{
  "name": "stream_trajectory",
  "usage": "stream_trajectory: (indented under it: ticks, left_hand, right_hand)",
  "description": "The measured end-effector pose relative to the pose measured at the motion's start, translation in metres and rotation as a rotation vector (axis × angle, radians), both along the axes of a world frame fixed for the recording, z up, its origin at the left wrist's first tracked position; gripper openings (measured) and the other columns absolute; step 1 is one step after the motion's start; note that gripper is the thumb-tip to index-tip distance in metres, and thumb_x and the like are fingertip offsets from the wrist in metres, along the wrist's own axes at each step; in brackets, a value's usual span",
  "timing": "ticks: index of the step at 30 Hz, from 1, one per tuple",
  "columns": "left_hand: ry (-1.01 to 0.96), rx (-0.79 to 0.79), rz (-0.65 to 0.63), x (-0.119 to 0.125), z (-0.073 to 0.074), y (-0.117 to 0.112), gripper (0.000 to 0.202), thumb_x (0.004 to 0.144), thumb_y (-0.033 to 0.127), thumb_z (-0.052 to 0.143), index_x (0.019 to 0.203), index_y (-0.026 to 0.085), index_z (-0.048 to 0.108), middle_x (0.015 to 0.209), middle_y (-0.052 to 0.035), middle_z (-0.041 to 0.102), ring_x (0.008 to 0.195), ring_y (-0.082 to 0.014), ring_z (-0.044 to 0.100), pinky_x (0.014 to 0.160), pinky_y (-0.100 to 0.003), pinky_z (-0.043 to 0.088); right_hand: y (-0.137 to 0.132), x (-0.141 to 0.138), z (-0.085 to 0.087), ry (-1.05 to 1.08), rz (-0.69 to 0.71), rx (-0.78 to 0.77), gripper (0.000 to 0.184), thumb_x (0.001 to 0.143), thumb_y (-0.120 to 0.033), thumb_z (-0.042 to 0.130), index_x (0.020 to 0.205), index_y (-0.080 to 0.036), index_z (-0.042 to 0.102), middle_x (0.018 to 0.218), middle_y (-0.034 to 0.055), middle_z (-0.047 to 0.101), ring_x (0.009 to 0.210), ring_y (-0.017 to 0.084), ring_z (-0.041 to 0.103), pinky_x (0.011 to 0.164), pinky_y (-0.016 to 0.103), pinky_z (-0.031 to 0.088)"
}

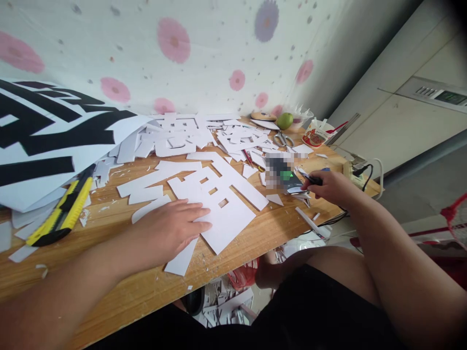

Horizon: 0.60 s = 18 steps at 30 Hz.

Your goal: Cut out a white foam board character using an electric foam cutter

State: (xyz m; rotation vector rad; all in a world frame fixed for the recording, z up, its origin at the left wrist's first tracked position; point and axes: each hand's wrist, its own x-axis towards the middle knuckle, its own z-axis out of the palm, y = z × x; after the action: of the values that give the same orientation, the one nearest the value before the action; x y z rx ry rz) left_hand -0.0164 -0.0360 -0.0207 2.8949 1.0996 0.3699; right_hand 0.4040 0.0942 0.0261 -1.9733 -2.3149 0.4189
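Note:
My left hand [173,226] lies flat, fingers spread, over a white foam-board cutout [233,218] with small square holes. Other white cut shapes [156,177] lie beside and partly under that hand. At the right, my right hand [330,187] is closed around a dark pen-shaped tool [314,180]; its exact kind is hard to make out. Just left of its tip lies a phone [292,184], its screen partly blurred. A large yellow and black utility knife [62,214] rests on scraps at the left.
White offcuts [175,136] pile along the back of the wooden table [124,296]. Behind them are scissors [283,139], a green fruit [285,121] and a paper tub [315,133]. A printed sheet [120,129] stands at left; a power strip [352,172] sits at the right edge.

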Motion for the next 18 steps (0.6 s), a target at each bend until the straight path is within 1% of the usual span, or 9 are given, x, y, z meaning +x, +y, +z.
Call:
stream_trajectory:
  ticks: [3,6,8,10,14,18]
  left_hand:
    - [-0.007,0.023,-0.019,0.001,-0.001,-0.003,0.033,0.094,0.014,0.049,0.115,0.028,0.072,0.135,-0.0036,0.068,0.121,-0.0257,0.065,0.106,-0.048,0.050]
    - [-0.025,0.046,-0.042,0.002,-0.002,-0.005,0.039,0.089,0.008,0.049,0.112,0.029,0.072,0.132,-0.0009,0.070,0.120,-0.0249,0.066,0.103,-0.046,0.054]
    - [-0.020,0.060,-0.063,0.001,-0.002,-0.004,0.042,0.087,0.006,0.050,0.114,0.030,0.072,0.131,0.0005,0.070,0.119,-0.0237,0.068,0.100,-0.042,0.057]
    - [-0.006,0.073,-0.082,-0.001,-0.001,-0.002,0.045,0.085,0.006,0.052,0.117,0.031,0.071,0.131,0.0022,0.070,0.119,-0.0218,0.068,0.101,-0.038,0.056]
    - [0.039,0.077,-0.089,-0.007,-0.001,0.001,0.044,0.087,0.011,0.056,0.123,0.032,0.069,0.134,0.0021,0.069,0.118,-0.0199,0.068,0.104,-0.034,0.054]
    - [0.070,0.102,-0.043,-0.011,-0.007,0.007,0.039,0.091,0.023,0.060,0.129,0.032,0.066,0.138,0.0012,0.066,0.122,-0.0224,0.066,0.104,-0.038,0.055]
  right_hand:
    - [0.000,0.000,-0.002,0.027,0.018,0.035,0.015,0.078,-0.017,0.057,0.082,-0.019,0.071,0.062,0.0003,0.069,0.059,0.016,0.063,0.059,0.025,0.042]
    - [-0.001,-0.002,-0.003,0.031,0.021,0.047,0.016,0.078,-0.016,0.057,0.081,-0.019,0.072,0.069,0.0022,0.072,0.061,0.016,0.063,0.060,0.025,0.042]
    - [-0.002,-0.005,-0.002,0.032,0.016,0.049,0.017,0.079,-0.015,0.057,0.082,-0.019,0.073,0.073,0.0031,0.073,0.062,0.016,0.063,0.060,0.025,0.042]
    - [-0.004,-0.007,0.000,0.036,0.016,0.050,0.017,0.079,-0.015,0.057,0.083,-0.018,0.073,0.075,0.0036,0.074,0.062,0.016,0.063,0.060,0.025,0.042]
    - [-0.007,-0.010,0.003,0.042,0.031,0.059,0.018,0.080,-0.013,0.056,0.084,-0.018,0.073,0.075,0.0036,0.073,0.063,0.015,0.062,0.061,0.025,0.041]
    - [-0.007,-0.010,0.003,0.040,0.027,0.068,0.016,0.080,-0.013,0.057,0.082,-0.018,0.073,0.073,0.0033,0.073,0.063,0.015,0.062,0.062,0.025,0.041]
